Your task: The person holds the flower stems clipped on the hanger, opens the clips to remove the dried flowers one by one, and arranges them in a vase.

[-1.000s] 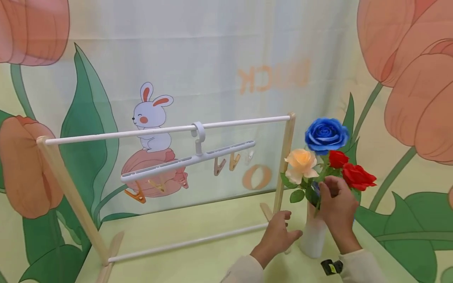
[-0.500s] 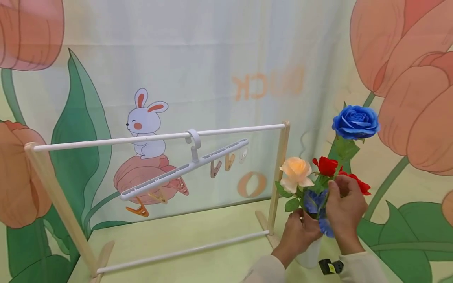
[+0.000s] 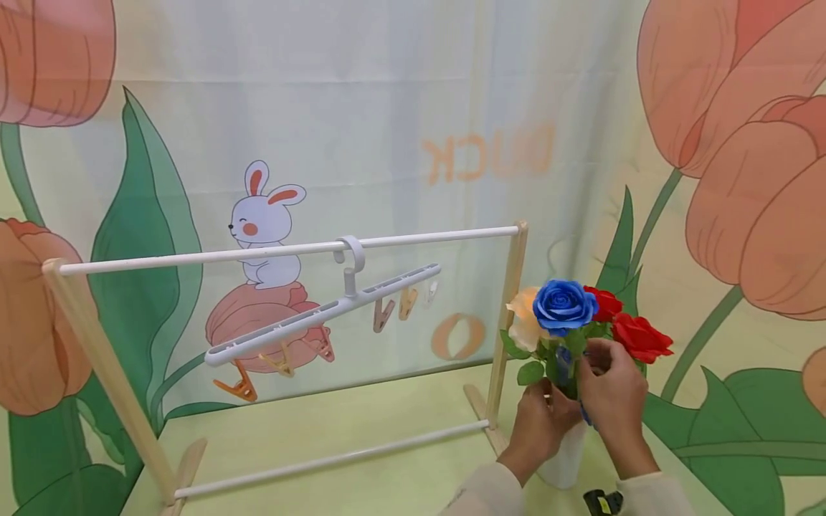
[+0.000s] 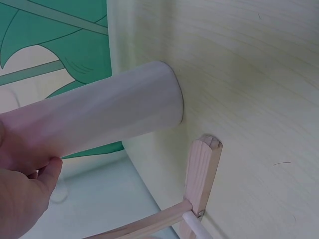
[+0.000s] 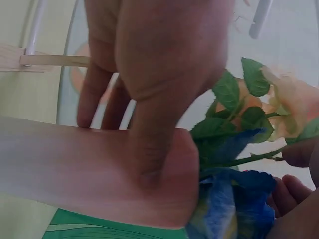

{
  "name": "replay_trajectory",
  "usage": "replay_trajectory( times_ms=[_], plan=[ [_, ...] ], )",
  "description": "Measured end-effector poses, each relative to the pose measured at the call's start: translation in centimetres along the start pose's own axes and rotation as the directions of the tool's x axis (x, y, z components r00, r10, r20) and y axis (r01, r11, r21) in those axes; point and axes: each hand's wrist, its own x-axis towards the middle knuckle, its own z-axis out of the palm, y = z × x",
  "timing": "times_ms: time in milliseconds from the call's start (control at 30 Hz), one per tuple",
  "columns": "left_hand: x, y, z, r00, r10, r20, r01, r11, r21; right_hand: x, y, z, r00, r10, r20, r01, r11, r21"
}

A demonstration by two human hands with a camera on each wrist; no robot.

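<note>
My right hand (image 3: 616, 398) pinches the stem (image 5: 251, 159) of a blue rose (image 3: 564, 307) whose lower end is inside a tall white-pink vase (image 3: 561, 462). Blue leaves (image 5: 232, 201) crowd the vase's mouth in the right wrist view. Around the upper part of the vase, my left hand (image 3: 542, 426) grips with the thumb on its side. The vase stands upright on the table (image 4: 259, 114). A peach rose (image 3: 520, 330) stands to the left in the same vase, partly behind the blue one. Two red roses (image 3: 642, 339) lean out to the right.
A wooden rack with a white top bar (image 3: 277, 252) stands left of the vase; its foot (image 4: 202, 174) is close to the vase base. From the bar hangs a grey hanger (image 3: 323, 313) with several clothespins (image 3: 239, 383). A printed curtain (image 3: 387, 107) backs the table.
My left hand has moved right and taken hold of the vase. My right hand first raised the blue rose, then lowered it leftward among the others. The hanger has swung slightly.
</note>
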Motion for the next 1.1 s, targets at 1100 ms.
replay_trajectory(
  times_ms=[1100],
  plan=[
    [-3.9,0.1,-8.2,0.997,0.071,0.038,-0.08,0.88,0.468,-3.8,-1.6,2.5,0.966,-0.252,0.063,0.246,0.966,0.08]
  ],
)
